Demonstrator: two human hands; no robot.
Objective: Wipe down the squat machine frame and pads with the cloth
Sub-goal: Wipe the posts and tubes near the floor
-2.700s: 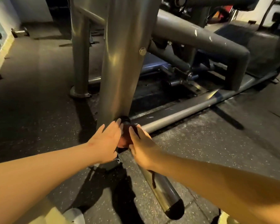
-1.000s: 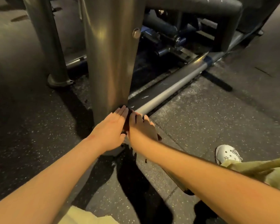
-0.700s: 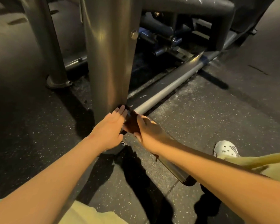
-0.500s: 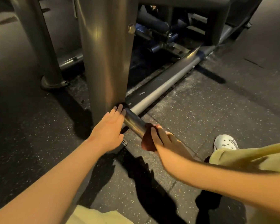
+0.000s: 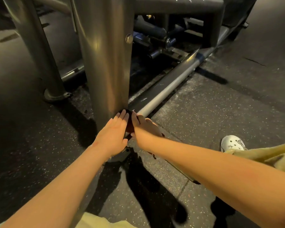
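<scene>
The squat machine's thick steel upright rises in the centre, and a low silver floor tube runs from its base toward the back right. My left hand lies flat with straight fingers against the foot of the upright. My right hand grips a dark reddish cloth wrapped round the floor tube right where it meets the upright. Only a small patch of the cloth shows between my hands.
A second steel post with a round foot stands at the left. Dark padded bars and linkage parts sit behind the upright. The floor is speckled rubber. My white shoe and yellow trouser leg are at the right.
My right hand slid the cloth along the floor tube, away from the upright half a second ago and now back up against it. My left hand stayed on the upright's base.
</scene>
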